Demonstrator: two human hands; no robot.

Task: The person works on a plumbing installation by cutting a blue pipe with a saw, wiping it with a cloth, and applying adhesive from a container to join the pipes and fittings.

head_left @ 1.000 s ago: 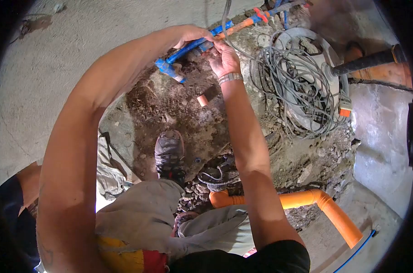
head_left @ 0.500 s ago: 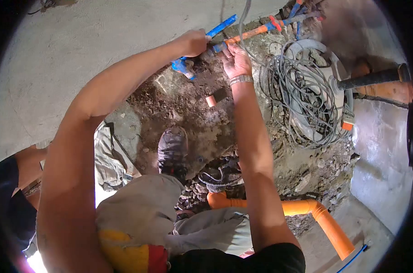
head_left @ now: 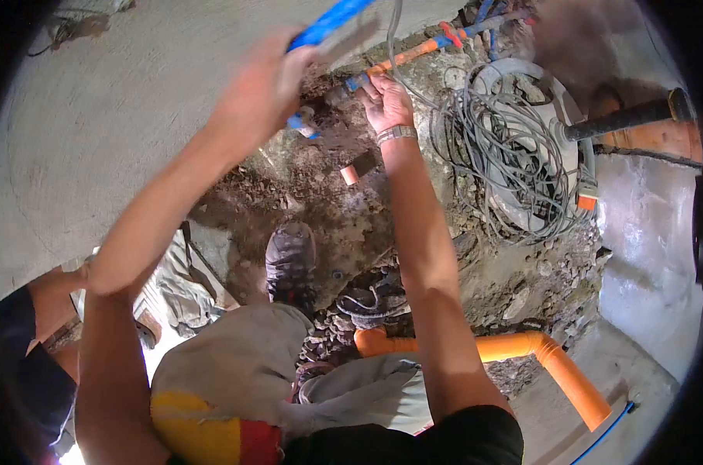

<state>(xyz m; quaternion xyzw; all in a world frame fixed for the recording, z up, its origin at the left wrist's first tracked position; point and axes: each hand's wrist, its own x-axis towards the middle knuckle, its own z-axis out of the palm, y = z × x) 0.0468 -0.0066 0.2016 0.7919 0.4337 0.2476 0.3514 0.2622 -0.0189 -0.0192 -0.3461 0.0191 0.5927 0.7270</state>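
My left hand (head_left: 258, 81), blurred by motion, is closed round a long blue bar-shaped thing (head_left: 332, 23) in front of the concrete wall; its exact kind I cannot make out. My right hand (head_left: 389, 105), with a wristwatch, is closed on the blue-and-orange pipe (head_left: 357, 81) near its end. That pipe runs up and right past a red clamp-like piece. Below my left hand, a blue fitting (head_left: 301, 124) shows partly at the soil. A short orange pipe piece (head_left: 350, 174) lies on the dirt between my arms.
A coiled grey cable (head_left: 506, 147) lies over a pale round object at the right. An orange drain pipe (head_left: 568, 380) bends across the lower right. Rubble covers the ground round my shoe (head_left: 289, 260). At the far left another person's arm (head_left: 53, 298) shows.
My left hand has moved left and up toward me with the blue bar, away from the pipe. My right hand stays at the pipe. The view has shifted slightly.
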